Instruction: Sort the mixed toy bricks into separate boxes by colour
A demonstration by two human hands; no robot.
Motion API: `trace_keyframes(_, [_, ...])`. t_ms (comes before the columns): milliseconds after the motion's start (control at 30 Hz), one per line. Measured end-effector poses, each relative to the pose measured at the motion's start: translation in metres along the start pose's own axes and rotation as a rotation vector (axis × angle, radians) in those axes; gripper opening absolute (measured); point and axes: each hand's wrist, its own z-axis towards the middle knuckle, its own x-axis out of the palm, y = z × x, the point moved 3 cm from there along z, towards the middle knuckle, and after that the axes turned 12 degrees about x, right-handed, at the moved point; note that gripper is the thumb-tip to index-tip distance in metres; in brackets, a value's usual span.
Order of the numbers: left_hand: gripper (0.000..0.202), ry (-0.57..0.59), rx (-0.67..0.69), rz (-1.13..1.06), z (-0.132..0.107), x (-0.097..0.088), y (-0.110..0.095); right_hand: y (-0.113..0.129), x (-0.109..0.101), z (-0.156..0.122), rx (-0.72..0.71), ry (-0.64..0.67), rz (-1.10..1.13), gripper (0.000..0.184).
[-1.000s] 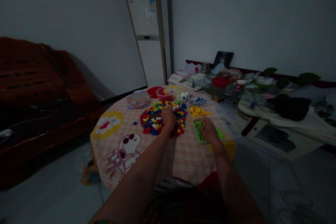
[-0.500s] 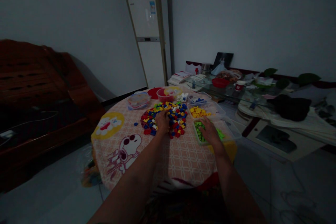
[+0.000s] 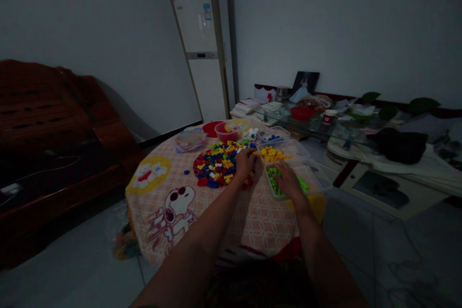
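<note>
My left hand [image 3: 245, 161] is curled down into the right edge of the heap of small plastic bricks [image 3: 220, 166] on the round table [image 3: 169, 202] with its checked cartoon cloth. Pretty dim here, so I can't tell if it's pinching one. My right hand [image 3: 288, 180] lies flat and loose over the green pieces in the clear rectangular tub [image 3: 310, 180].

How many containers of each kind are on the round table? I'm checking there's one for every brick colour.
Clear rectangular tubs: 3 (green bricks, yellow bricks, blue bricks)
Red bowl: 1
Lidded clear container: 1
Total: 5

The left hand is on the mixed pile; the right hand is on the green tub.
</note>
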Motion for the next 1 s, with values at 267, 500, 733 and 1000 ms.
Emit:
trace_keyframes(267, [0.057,0.141,0.161,-0.227,-0.003,0.040,-0.018,-0.001,0.001,0.001,0.018,0.019,-0.015,0.047])
trace_keyframes(500, [0.043,-0.012,0.081,0.094,-0.023,-0.002,0.012,0.000,0.000,0.000,0.017,0.020,0.001,0.047])
trace_keyframes(733, [0.032,-0.085,-0.039,0.437,-0.049,-0.053,0.044,-0.001,0.000,0.000,0.008,0.016,0.011,0.046])
trace_keyframes(1000, [0.024,-0.040,0.014,0.397,-0.063,-0.055,0.054,0.003,-0.002,-0.001,0.021,0.024,-0.006,0.046])
